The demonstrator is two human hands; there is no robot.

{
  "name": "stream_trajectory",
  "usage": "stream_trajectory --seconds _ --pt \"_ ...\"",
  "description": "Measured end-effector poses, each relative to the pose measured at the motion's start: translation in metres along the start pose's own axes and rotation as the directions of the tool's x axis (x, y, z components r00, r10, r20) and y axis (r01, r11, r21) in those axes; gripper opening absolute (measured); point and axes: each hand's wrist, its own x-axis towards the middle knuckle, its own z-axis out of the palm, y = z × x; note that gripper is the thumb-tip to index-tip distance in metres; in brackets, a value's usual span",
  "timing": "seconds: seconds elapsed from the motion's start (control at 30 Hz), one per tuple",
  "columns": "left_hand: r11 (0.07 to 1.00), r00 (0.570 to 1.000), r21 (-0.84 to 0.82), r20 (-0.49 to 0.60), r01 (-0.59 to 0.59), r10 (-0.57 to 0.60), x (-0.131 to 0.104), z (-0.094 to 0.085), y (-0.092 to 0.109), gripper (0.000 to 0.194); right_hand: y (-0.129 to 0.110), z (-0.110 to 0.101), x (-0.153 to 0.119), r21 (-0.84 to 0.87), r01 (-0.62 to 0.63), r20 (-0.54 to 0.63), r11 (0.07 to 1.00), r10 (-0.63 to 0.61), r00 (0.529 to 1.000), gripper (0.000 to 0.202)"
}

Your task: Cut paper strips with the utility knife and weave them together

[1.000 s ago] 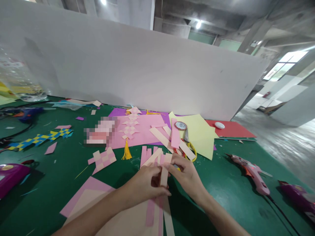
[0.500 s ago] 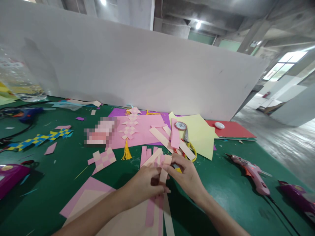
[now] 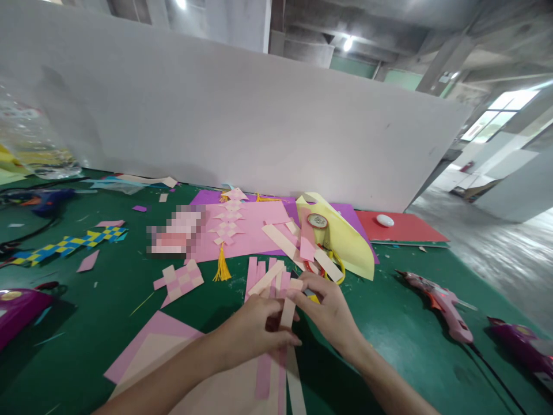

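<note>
The right hand (image 3: 326,302) pinches the top of a cream strip (image 3: 287,313); the left hand (image 3: 250,325) has its fingers and thumb around the strip's lower part. More strips (image 3: 264,374) lie beneath on the green worktop (image 3: 367,380). Beyond, yellow paper (image 3: 356,248) curls up beside scissors (image 3: 341,274). A pink glue gun (image 3: 444,305) lies to the right, a woven piece (image 3: 181,281) to the left.

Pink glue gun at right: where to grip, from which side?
Grip the pink glue gun by its handle, probably from the near side: the handle is the near end, with the cord trailing from it, while the nozzle points away and left and may be hot.
</note>
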Motion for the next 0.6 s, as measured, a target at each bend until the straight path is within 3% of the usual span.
stream_trajectory --seconds 0.33,0.6 --pt "0.997 1.000 -0.073 0.026 0.016 -0.014 -0.0008 0.0013 0.0004 0.018 0.0021 0.0011 -0.0001 -0.025 -0.013 -0.011 1.000 0.013 1.000 0.031" --pt "0.951 0.991 -0.285 0.101 0.116 -0.091 -0.0012 0.0051 -0.0043 0.021 -0.0008 0.0005 0.0008 0.011 0.014 -0.012 1.000 -0.014 1.000 0.024"
